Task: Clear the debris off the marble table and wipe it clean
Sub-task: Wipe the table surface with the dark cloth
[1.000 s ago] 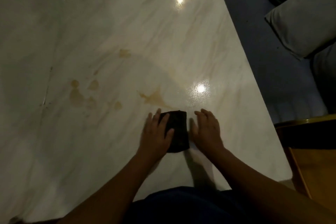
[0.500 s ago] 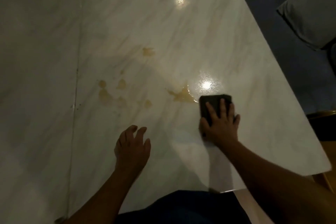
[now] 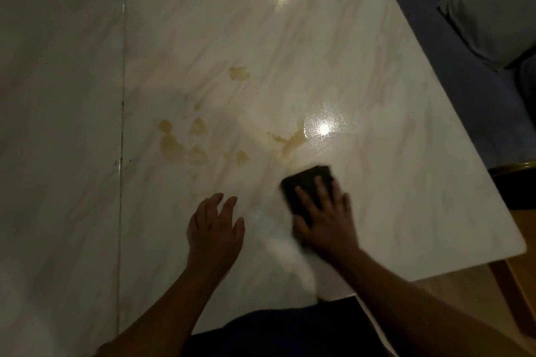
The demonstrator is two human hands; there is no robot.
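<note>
The cloth (image 3: pixel 307 180) lies on the near right part of the marble table (image 3: pixel 406 182), with the right hand (image 3: pixel 324 220) flat on top of it. A splash stain (image 3: pixel 290 140) sits just beyond the cloth's far edge. The left hand (image 3: pixel 214 226) is over the table, left of the right hand and apart from the cloth. Beyond it lies a cluster of spots (image 3: pixel 179 142), and farther back 1 lone spot (image 3: pixel 239 73). A seam (image 3: pixel 121 153) runs near to far, left of the spots. Off the table's right edge, far back, lies a cushion (image 3: pixel 493 14)
</note>
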